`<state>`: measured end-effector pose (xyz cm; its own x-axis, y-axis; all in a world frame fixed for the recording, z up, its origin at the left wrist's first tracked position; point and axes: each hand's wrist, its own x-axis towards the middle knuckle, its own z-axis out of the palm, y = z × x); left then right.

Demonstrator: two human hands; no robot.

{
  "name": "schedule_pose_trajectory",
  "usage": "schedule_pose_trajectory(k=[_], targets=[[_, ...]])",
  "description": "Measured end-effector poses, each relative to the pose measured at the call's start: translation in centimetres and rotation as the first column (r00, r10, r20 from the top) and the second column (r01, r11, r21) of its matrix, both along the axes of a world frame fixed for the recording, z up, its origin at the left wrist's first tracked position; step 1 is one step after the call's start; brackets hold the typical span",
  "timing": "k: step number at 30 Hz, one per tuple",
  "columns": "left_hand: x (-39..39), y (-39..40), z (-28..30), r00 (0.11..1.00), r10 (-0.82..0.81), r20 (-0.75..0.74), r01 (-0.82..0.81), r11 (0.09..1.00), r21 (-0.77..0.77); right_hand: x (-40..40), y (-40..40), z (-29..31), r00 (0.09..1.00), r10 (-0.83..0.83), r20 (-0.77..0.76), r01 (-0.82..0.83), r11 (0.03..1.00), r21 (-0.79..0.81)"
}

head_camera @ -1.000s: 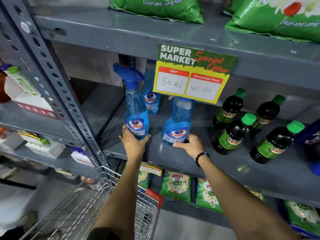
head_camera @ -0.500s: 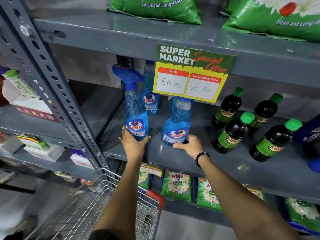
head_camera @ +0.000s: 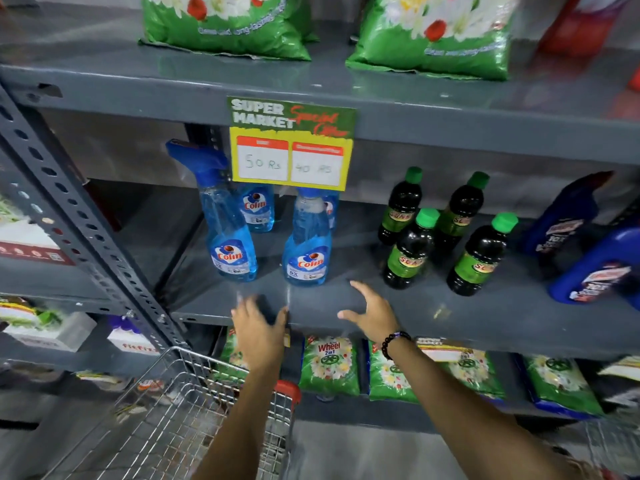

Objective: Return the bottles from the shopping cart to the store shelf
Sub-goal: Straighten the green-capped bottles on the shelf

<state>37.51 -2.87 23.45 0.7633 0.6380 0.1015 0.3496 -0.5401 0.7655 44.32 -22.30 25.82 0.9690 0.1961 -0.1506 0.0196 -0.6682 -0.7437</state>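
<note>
On the shelf [head_camera: 433, 306], "Colin" spray bottles [head_camera: 306, 251] beyond empty, spread left hand [head_camera: 258, 327] and right hand [head_camera: 375, 313].

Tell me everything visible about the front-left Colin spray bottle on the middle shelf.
The front-left Colin spray bottle is clear plastic filled with blue liquid, topped by a blue trigger sprayer pointing left. A blue, white and red Colin label sits low on its body. It stands on the grey shelf, leaning slightly in this wide-angle view, apart from its neighbour. Neither hand touches it; the left hand is open just below.

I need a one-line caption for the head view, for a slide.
Both hands, left and right, open and empty below two blue spray bottles standing on the shelf.
</note>
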Motion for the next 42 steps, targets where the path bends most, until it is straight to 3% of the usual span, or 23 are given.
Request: schedule_pose_trajectory(k=[4,7,11,18,23,28,37,42], targets=[[-0.9,-6.3,0.3,0.975,-0.223,-0.017,0.223,0.969,0.109,-2.6,-5.6,-0.4,0.993,-0.095,0.066,0.101,0.991,-0.090],[0.6,-10.3,1.0,0.932,-0.345,-0.113,0.347,0.938,0.002,-3.5,-9.6,-0.3,0.946,-0.308,0.106,0.316,0.947,-0.066],[3.6,-15.8,2.2,0.890,-0.449,-0.080,0.434,0.888,-0.155,-2.5,-15.4,0.4,0.847,-0.519,0.113,0.521,0.854,0.017],[8.0,-21.3,2.3,0.970,-0.245,-0.003,0.234,0.930,-0.284,3.1,-20.8,2.0,0.890,-0.447,-0.093,0.456,0.858,0.239],[9.6,-23.1,2.0,0.994,-0.105,0.013,0.104,0.953,-0.286,5.2,-21.6,1.8,0.924,-0.368,-0.106,0.383,0.876,0.294],[10.3,-23.7,1.7,0.997,-0.075,0.010,0.075,0.966,-0.246,5.7,-21.6,1.4,0.909,-0.411,-0.069,0.410,0.852,0.326],[9.7,-23.4,1.6,0.998,-0.061,-0.002,0.056,0.928,-0.367,5.3,-21.4,1.2,0.897,-0.442,-0.022,0.424,0.843,0.330],[9.7,-23.3,1.6,0.995,-0.100,0.008,0.097,0.932,-0.350,5.2,-21.5,1.0,0.900,-0.434,-0.023,0.416,0.846,0.333]])
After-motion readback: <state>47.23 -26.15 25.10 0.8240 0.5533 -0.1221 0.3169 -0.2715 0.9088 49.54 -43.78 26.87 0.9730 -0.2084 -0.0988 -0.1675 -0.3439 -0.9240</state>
